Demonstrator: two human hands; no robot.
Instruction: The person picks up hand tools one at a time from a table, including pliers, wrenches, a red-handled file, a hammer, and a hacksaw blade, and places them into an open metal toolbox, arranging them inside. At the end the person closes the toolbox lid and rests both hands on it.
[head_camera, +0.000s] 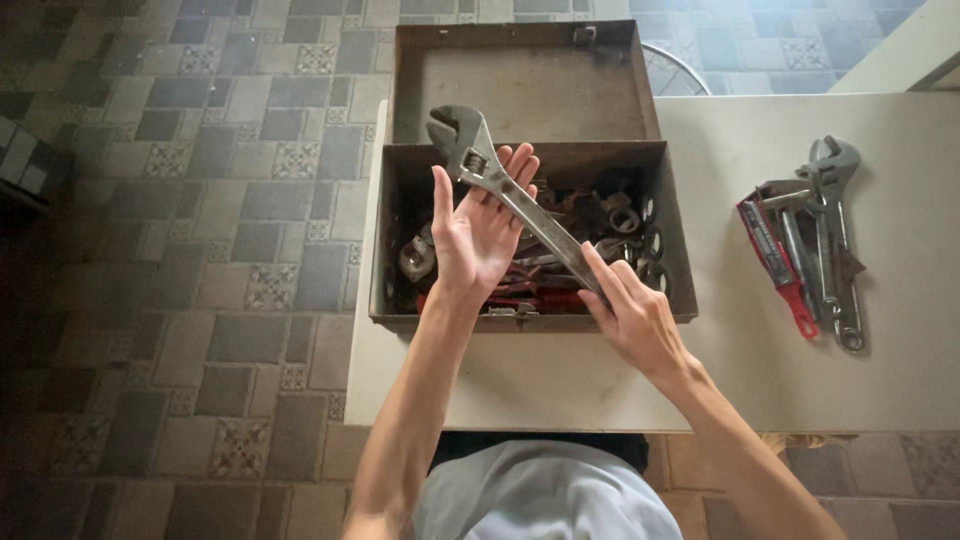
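Over the open toolbox, the right hand pinches the wrench handle while the flat, open left hand supports its shaft, apparently lifting it clear, which needs a firmer grip.

wrench: dull grey metal | toolbox: rusty matt metal | table: smooth, matt

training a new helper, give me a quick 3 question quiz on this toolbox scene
1. True or false: the right hand grips the handle end of the adjustable wrench.
2. Where is the left hand? A) flat on the table B) open, supporting the wrench near its head C) inside the lid
3. What lies on the table to the right of the toolbox?

Key: 1 true. 2 B. 3 A pile of wrenches and pliers.
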